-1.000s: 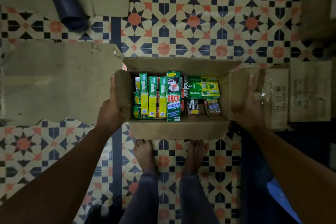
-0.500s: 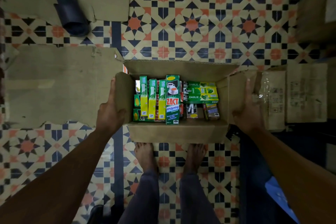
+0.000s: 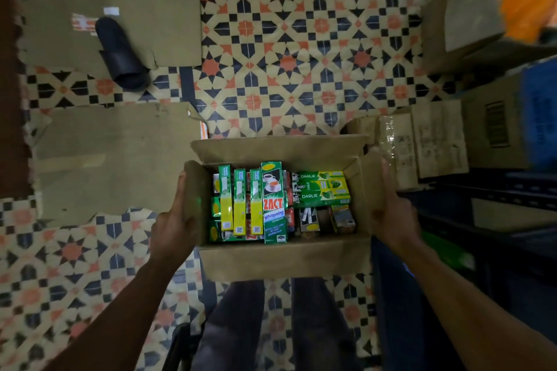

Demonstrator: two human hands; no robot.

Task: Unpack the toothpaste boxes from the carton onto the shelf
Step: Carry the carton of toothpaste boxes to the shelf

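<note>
Left grip (image 3: 173, 226) clamps the left wall of the carton (image 3: 283, 259). Right grip (image 3: 394, 220) clamps its right flap. Carton is held between them over the tiled floor (image 3: 301, 39). Toothpaste boxes (image 3: 272, 202) are all inside: green-yellow row nearer left grip, ZACT box in the middle, DARLIE boxes nearer right grip. Flattened cardboard (image 3: 105, 159) lies on the floor beyond left grip.
</note>
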